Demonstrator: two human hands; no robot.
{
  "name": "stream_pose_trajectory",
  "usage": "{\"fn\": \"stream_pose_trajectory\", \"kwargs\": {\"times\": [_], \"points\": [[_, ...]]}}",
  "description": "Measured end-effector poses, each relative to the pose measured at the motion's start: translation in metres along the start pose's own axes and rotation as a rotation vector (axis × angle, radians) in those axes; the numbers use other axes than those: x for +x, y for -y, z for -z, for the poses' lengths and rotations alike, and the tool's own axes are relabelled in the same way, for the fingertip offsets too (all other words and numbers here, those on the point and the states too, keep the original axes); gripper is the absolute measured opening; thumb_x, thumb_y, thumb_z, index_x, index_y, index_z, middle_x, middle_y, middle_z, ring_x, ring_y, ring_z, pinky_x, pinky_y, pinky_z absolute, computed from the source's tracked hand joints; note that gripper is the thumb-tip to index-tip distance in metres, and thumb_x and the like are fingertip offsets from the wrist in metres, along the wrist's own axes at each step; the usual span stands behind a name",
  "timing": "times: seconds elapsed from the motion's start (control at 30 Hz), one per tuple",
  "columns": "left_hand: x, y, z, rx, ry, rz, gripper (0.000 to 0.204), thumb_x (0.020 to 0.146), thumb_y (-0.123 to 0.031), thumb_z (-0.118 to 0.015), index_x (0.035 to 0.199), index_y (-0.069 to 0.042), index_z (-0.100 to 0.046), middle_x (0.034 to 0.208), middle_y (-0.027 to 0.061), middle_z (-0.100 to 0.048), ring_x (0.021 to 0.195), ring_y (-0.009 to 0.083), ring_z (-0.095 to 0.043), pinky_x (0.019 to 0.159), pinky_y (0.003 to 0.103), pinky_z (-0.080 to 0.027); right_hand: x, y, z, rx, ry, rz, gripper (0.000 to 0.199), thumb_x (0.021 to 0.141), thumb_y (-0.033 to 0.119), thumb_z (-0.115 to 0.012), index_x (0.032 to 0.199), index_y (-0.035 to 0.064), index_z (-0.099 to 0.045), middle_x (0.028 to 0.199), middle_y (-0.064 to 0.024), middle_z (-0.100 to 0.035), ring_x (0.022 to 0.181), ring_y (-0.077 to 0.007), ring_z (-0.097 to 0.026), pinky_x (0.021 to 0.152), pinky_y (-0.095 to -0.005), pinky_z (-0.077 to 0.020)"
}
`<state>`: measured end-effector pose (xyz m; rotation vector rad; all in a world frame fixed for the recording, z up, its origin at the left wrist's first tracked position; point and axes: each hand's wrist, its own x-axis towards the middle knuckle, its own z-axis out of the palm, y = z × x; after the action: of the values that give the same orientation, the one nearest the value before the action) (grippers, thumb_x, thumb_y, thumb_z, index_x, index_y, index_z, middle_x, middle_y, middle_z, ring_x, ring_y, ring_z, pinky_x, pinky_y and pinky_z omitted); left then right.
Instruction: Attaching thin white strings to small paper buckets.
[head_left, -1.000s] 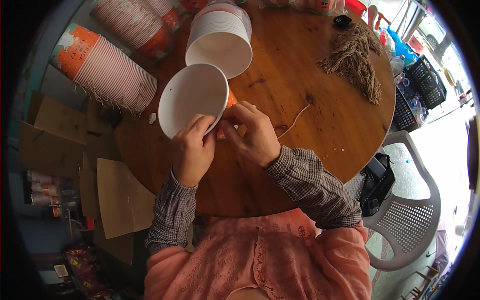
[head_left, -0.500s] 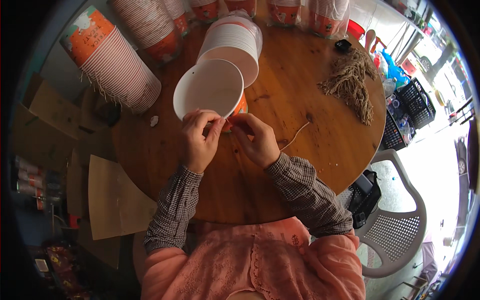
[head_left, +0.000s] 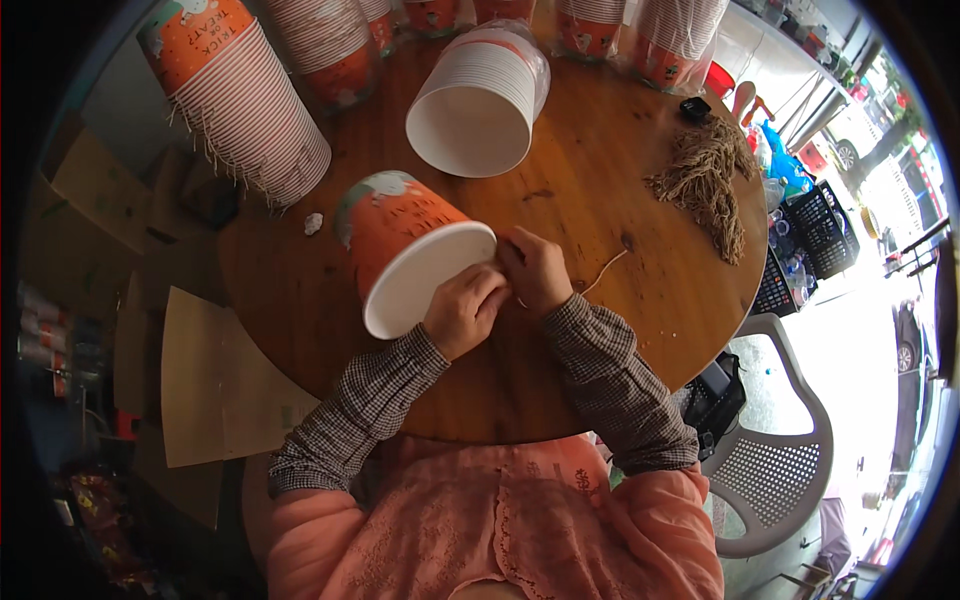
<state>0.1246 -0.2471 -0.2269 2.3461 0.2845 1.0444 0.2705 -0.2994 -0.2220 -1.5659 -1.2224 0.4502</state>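
Orange paper bucket (head_left: 405,240) lies on its side mid-bench, white open mouth toward the near edge. Left hand (head_left: 462,308) curled on the bucket rim, fingers closed over it. Right hand (head_left: 535,272) just beside, fingertips pinched at the rim, thin string (head_left: 603,270) trailing off to the right across the round wooden bench (head_left: 620,330). Nested white buckets (head_left: 482,100) lie tipped at the far edge, mouth facing in. Tall orange bucket stack (head_left: 240,95) at far-left edge. Bundle of tan string pieces (head_left: 708,180) near the right edge. White plastic chair (head_left: 775,470) off the near-right side.
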Motion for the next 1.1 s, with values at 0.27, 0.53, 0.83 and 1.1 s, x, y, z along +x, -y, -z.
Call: {"fn": "stream_pose_trajectory", "kwargs": {"times": [0.27, 0.53, 0.83, 1.1], "points": [[0.013, 0.031, 0.019, -0.068, -0.046, 0.068, 0.007, 0.089, -0.006, -0.061, 0.094, -0.003, -0.057, 0.105, 0.0141, -0.062, 0.093, 0.031, -0.062, 0.075, 0.036, -0.052, -0.007, -0.006, 0.001, -0.063, 0.101, 0.024, 0.014, 0.085, 0.014, -0.062, 0.092, 0.0017, -0.065, 0.084, -0.0209, -0.065, 0.081, -0.0391, -0.064, 0.07, -0.0426, -0.0515], [0.035, 0.024, -0.003, -0.296, -0.011, 0.096, 0.009, 0.095, -0.012, -0.059, 0.094, -0.003, -0.061, 0.09, 0.0075, -0.066, 0.076, 0.0181, -0.064, 0.066, 0.03, -0.052, -0.002, -0.017, 0.015, -0.222, 0.197, 0.183, 0.023, 0.085, 0.013, -0.065, 0.105, 0.0024, -0.064, 0.087, -0.0174, -0.068, 0.079, -0.0323, -0.067, 0.069, -0.0362, -0.053], [0.038, 0.041, -0.008, -0.512, -0.079, 0.373, 0.01, 0.092, -0.003, -0.061, 0.101, 0.0, -0.063, 0.094, 0.0088, -0.07, 0.088, 0.0148, -0.068, 0.078, 0.027, -0.056, 0.002, -0.01, 0.042, -0.131, 0.21, -0.139, 0.021, 0.084, 0.016, -0.064, 0.097, 0.0005, -0.065, 0.087, -0.0198, -0.067, 0.082, -0.034, -0.067, 0.071, -0.0392, -0.0532], [0.033, 0.033, -0.004, -0.481, -0.012, 0.41, 0.009, 0.093, -0.004, -0.06, 0.1, -0.001, -0.064, 0.092, 0.0051, -0.066, 0.083, 0.0107, -0.065, 0.073, 0.022, -0.054, -0.004, 0.008, 0.051, -0.171, 0.196, 0.044, 0.009, 0.084, 0.011, -0.063, 0.087, 0.0023, -0.065, 0.081, -0.0148, -0.064, 0.074, -0.0309, -0.064, 0.066, -0.0382, -0.0511]]}}
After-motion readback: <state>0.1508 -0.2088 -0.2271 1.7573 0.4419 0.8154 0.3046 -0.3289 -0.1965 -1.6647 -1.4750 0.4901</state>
